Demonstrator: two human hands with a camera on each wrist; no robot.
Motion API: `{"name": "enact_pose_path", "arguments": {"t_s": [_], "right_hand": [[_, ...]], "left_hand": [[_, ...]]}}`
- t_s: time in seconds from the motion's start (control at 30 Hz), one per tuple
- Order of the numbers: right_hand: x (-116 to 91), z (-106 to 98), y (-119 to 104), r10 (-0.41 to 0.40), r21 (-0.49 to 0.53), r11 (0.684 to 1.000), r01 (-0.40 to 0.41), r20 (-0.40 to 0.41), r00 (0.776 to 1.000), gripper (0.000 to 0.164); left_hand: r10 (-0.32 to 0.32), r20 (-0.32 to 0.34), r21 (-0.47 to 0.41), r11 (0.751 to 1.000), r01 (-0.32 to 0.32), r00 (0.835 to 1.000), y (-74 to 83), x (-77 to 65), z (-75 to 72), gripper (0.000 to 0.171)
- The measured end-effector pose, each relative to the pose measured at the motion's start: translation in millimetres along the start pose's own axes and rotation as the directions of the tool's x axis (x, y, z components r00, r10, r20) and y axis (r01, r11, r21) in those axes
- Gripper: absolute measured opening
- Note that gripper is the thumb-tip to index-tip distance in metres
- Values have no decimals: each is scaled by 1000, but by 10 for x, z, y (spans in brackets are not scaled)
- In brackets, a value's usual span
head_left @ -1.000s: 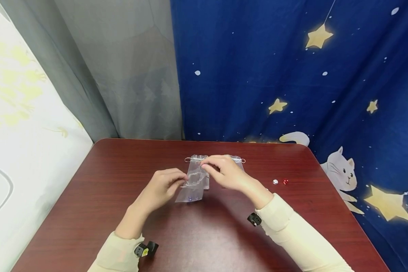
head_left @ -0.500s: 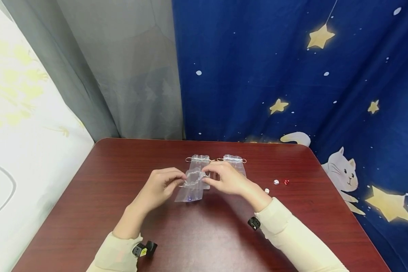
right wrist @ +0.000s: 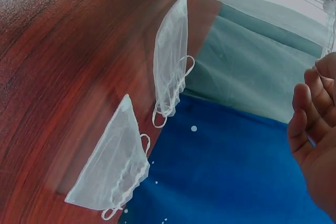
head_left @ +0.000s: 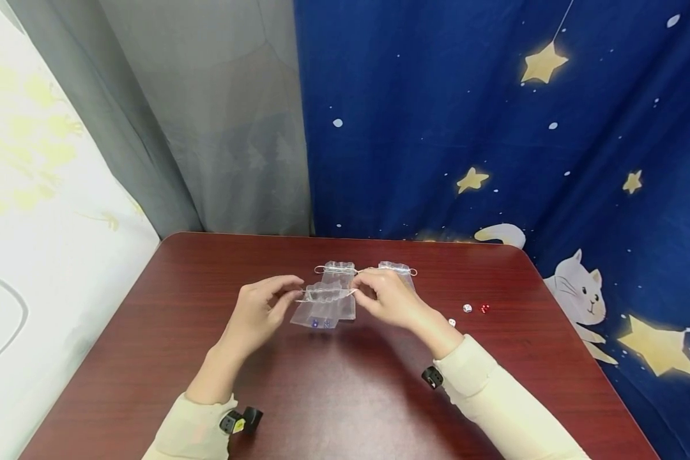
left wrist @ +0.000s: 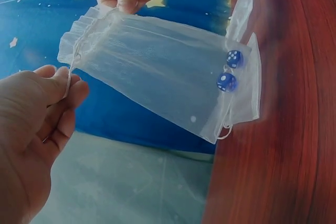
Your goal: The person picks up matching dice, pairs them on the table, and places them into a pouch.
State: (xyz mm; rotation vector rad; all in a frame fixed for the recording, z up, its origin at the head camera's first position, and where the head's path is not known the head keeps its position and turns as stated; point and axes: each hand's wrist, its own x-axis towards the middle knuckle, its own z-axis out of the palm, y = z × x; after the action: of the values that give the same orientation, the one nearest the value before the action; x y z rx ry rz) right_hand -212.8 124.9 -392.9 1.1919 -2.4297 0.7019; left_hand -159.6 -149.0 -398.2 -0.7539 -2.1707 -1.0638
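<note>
A sheer white drawstring bag hangs between my two hands, with two blue dice at its bottom. My left hand pinches the drawstring at one side of the ruffled mouth. On the opposite side my right hand pinches the other end of the cord between thumb and fingers. In the head view the mouth looks flattened, the cords stretched sideways. The right wrist view shows the right fingers at the edge, with the bag only partly in sight.
Two more sheer bags, one behind the held bag and one to its right, lie on the brown table. To the right sit a clear die, a red die and a white die. Curtains hang behind.
My right hand has come down to the bag's mouth and taken the cord. My left hand has shifted left and the bag has risen slightly. Its mouth, a wide loop before, is now flattened.
</note>
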Motion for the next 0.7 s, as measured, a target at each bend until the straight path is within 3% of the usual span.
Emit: {"name": "enact_pose_path", "arguments": {"t_s": [0.43,0.7], "right_hand": [[-23,-45,16,10,-56,998,-10,-4,1000,6],[-16,-26,26,3,-87,996,-3,-6,1000,8]], "left_hand": [[10,-73,89,996,-3,997,-92,-60,-105,23],[-1,-77,127,992,10,997,-131,-94,-222,25]]}}
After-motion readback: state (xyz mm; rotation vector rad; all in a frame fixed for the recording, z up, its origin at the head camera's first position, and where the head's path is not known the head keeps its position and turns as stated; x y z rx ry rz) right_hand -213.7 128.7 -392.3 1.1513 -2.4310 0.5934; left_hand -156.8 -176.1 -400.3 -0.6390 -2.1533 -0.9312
